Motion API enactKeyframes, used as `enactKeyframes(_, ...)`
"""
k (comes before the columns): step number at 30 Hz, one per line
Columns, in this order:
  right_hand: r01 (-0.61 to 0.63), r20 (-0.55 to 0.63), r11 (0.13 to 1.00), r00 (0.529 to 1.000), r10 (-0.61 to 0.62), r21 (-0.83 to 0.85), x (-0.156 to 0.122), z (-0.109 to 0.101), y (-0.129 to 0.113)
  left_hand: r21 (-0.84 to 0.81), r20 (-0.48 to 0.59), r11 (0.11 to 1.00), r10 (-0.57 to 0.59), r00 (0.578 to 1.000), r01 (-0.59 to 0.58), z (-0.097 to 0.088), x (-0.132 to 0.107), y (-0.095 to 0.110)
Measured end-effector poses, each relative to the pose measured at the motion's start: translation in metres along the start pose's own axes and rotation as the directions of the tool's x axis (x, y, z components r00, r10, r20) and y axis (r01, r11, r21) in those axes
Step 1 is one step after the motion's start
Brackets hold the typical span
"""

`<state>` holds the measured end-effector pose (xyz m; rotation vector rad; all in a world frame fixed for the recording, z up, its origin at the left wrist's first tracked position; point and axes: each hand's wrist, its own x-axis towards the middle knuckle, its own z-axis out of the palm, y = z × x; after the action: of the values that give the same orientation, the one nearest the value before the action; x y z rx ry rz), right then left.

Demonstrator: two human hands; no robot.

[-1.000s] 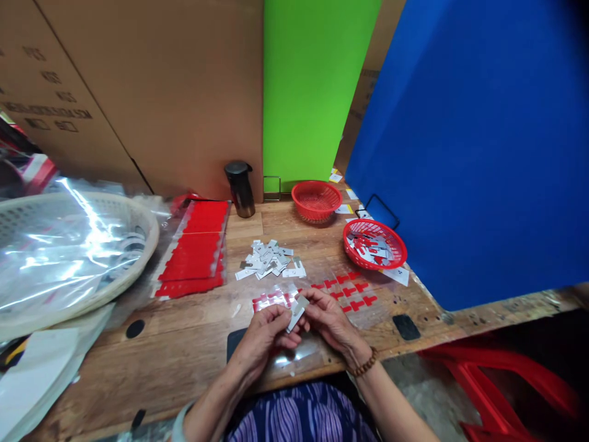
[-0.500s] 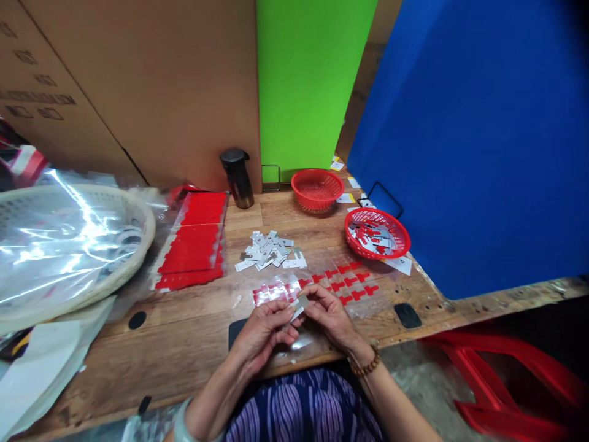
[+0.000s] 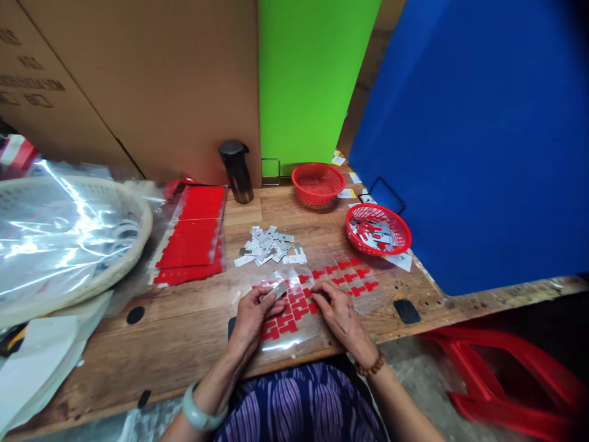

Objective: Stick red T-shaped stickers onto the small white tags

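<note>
Head view: the left hand (image 3: 252, 314) pinches a small metal plate (image 3: 278, 289) in its fingers. The right hand (image 3: 339, 312) rests on the red sticker sheet (image 3: 289, 316), fingers released.

Left of you, bare brown wooden tabletop (image 3: 175, 334) lies open to the big cream woven basket under clear plastic (image 3: 69, 245). Ahead, a heap of small silver metal plates (image 3: 269, 248) blocks; rightward, a round red mesh basket (image 3: 378, 228) seemingly touches the blue board (image 3: 483, 141).
</note>
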<state>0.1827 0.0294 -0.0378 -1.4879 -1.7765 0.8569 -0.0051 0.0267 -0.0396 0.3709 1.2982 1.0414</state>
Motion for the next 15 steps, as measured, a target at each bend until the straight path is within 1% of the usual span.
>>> enactKeyframes(5,0.056,0.022,0.997,0.998,-0.054,-0.059,0.004,0.01,-0.006,-0.037,0.009,0.999,0.039,0.999,-0.038,0.0,0.003,-0.001)
enactKeyframes(9,0.093,-0.002,0.99,0.996,-0.094,-0.107,0.009,0.017,-0.011,-0.067,0.0,0.996,0.058,0.998,-0.058,0.0,0.007,-0.002)
enactKeyframes(12,0.092,0.021,0.981,0.996,-0.09,-0.171,0.016,0.02,-0.016,-0.053,0.002,0.995,0.085,0.996,-0.085,0.0,0.01,-0.002)
enactKeyframes(15,0.064,0.052,0.972,0.997,-0.054,-0.224,0.024,0.021,-0.018,-0.029,0.006,0.992,0.12,0.993,-0.12,0.001,0.012,-0.002)
